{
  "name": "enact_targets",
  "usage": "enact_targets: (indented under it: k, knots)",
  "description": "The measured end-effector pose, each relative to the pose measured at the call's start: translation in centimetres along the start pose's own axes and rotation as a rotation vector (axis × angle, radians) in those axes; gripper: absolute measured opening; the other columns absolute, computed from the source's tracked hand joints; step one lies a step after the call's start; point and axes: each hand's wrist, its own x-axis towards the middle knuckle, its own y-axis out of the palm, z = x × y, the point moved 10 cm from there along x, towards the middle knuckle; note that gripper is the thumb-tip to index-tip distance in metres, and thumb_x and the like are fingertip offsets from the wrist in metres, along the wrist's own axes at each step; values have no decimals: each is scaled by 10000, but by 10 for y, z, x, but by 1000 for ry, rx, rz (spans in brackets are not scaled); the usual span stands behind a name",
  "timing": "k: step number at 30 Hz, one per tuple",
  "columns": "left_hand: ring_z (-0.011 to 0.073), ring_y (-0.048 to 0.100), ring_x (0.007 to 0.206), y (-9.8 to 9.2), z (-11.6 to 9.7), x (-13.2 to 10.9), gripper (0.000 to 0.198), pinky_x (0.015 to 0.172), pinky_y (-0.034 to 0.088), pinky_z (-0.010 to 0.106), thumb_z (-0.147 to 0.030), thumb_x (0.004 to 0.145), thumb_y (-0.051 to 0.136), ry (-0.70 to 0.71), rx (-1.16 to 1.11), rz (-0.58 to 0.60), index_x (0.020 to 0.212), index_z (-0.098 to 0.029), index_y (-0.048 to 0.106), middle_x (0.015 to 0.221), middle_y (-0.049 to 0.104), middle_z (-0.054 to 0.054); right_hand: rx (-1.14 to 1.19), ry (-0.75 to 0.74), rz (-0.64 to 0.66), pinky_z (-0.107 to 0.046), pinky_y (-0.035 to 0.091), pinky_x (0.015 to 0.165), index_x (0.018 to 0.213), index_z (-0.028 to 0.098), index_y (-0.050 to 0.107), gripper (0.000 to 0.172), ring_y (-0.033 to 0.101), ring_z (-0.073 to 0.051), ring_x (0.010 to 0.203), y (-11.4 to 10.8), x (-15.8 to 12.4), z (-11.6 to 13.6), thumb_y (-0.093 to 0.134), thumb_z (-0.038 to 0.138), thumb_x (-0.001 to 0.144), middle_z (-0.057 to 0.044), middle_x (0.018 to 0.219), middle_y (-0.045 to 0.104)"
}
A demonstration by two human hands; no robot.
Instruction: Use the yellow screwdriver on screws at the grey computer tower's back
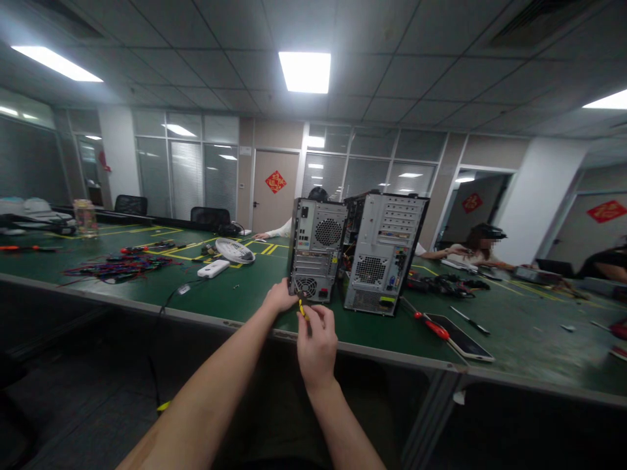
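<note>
Your right hand pinches a slim black and yellow tool between thumb and fingers, the grip drawn narrow around it. The tool points up at the lower left corner of the near computer tower; you cannot tell from here whether its tip touches the metal. Your left hand is at that same corner of the tower, low down, just beyond the tool. Its fingers are partly hidden, so you cannot tell whether they hold anything or how wide they are.

The near tower stands upright on the green table, close to the front edge, its back panel with ports and two round fan grilles turned toward you. Just to the right of it stands a second tower, also upright, its back panel facing you too.

Left of the near tower lie a round white fan, a small white device and, farther off, a heap of thin coloured cables. Well to the right of it, past the second tower, are a red-handled tool, a phone and a tangle of black cables. Behind the near tower, a co-worker's hand rests on the table, reaching out on its left side.
</note>
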Motion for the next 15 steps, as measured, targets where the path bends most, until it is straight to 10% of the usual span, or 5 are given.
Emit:
enact_targets:
  k: [15]
  knots:
    - [347,678,1160,-5,-5,-4,791,926,508,375,-765,762,650,17,-16,-1,1299,-199,516,1217,711,177,152,21,8,-313,576,886,1168,158,706,235,689,-193,972,-3,1,0,547,240,1016,-119,1058,680]
